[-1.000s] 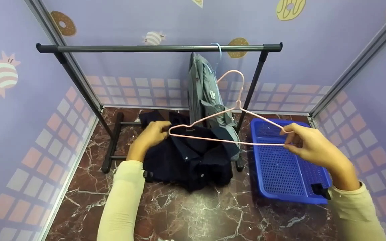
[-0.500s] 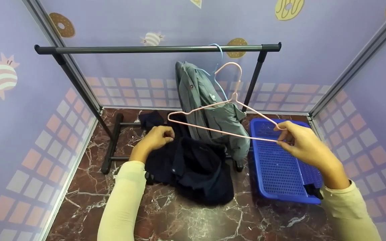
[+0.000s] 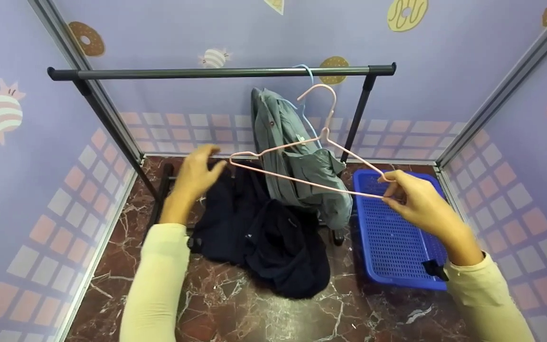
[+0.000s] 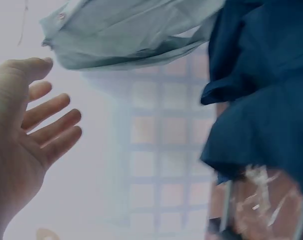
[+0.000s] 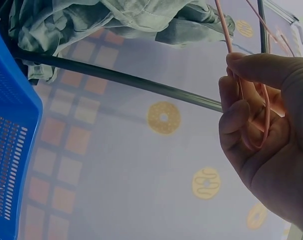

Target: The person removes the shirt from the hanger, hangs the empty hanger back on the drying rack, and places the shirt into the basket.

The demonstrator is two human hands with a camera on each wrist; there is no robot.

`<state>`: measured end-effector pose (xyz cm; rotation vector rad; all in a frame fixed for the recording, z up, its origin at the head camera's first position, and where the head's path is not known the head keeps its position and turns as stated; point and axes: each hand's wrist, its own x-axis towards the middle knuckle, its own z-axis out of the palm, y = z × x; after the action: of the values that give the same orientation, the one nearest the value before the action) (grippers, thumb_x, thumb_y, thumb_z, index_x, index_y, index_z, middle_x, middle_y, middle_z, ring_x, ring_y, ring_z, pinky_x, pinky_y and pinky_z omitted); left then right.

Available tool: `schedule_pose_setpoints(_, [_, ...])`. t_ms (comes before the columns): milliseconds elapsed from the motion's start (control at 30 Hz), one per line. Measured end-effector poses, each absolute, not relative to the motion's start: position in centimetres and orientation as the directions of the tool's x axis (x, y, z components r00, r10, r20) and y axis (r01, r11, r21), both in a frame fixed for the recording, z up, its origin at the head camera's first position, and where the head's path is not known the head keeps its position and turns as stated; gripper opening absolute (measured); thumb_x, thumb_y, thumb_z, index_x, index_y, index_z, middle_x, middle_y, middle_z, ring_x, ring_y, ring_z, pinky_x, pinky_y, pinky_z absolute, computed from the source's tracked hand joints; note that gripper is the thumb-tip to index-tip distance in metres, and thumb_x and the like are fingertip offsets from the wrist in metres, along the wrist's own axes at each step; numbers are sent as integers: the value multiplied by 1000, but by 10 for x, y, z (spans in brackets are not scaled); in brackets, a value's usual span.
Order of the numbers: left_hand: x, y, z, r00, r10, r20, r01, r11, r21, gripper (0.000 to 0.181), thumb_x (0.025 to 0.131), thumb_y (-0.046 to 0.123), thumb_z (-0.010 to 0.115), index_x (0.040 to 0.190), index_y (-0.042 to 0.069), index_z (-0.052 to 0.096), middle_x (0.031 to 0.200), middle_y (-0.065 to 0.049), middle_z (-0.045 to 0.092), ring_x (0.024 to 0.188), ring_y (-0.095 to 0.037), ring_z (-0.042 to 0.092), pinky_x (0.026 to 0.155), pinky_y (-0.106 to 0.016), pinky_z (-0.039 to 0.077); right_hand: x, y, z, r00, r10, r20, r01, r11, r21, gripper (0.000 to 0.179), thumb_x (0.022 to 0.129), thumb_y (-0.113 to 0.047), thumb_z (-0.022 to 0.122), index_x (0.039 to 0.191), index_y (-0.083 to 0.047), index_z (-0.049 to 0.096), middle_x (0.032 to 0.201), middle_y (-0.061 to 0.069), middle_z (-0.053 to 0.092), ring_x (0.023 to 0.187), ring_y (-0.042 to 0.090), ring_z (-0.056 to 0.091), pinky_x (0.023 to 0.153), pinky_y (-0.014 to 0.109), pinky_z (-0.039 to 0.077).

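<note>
My right hand (image 3: pixel 413 199) grips the right end of a pink clothes hanger (image 3: pixel 302 180), its fingers curled round the wire in the right wrist view. The hanger is held up with its hook on top, bare of clothing. My left hand (image 3: pixel 196 173) is near the hanger's left end, fingers apart and holding nothing; in the left wrist view its palm and spread fingers show. A dark navy garment (image 3: pixel 283 251) with a collar lies crumpled low on the floor below the hanger. Behind the hanger, a grey-green garment (image 3: pixel 273 137) hangs from a blue hanger (image 3: pixel 309 76).
The clothes rack's dark bar (image 3: pixel 183 73) runs across the back, and its legs stand on the brown marbled floor (image 3: pixel 297 318). A blue plastic basket (image 3: pixel 392 242) sits at the right. Printed lilac walls (image 3: pixel 159 28) close in the sides and back.
My left hand has moved up and left, its fingers spreading. The pink hanger has risen and shifted slightly left with my right hand. The navy garment has slumped lower, and the grey-green one has swung left.
</note>
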<state>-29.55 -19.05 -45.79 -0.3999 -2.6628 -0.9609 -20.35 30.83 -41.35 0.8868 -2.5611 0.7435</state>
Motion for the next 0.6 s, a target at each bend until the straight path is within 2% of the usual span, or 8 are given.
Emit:
schedule_pose_setpoints(300, [-294, -219, -404, -847, 67, 527, 388, 756, 527, 45, 97, 18, 70, 137, 1, 58, 141, -19, 60, 137, -36, 53, 121, -47, 39, -201, 308, -413, -767, -474, 432, -630, 683, -369, 44, 79, 12, 79, 118, 2, 64, 83, 5, 73, 68, 12, 65, 60, 19, 55])
schedule_pose_setpoints(400, [-294, -224, -389, -795, 43, 606, 424, 753, 503, 46, 96, 16, 72, 136, -1, 58, 139, -20, 60, 136, -36, 52, 122, -45, 37, -201, 307, -415, -765, -477, 433, -632, 684, -364, 44, 79, 12, 80, 118, 1, 64, 83, 3, 73, 68, 11, 64, 59, 21, 55])
schedule_pose_setpoints(600, [-296, -228, -358, -647, 20, 762, 490, 777, 396, 44, 93, 15, 75, 130, -4, 61, 133, -22, 62, 130, -38, 52, 120, -43, 38, -200, 304, -417, -755, -472, 455, -640, 681, -356, 44, 78, 11, 81, 118, 1, 65, 83, 2, 72, 68, 10, 64, 60, 17, 53])
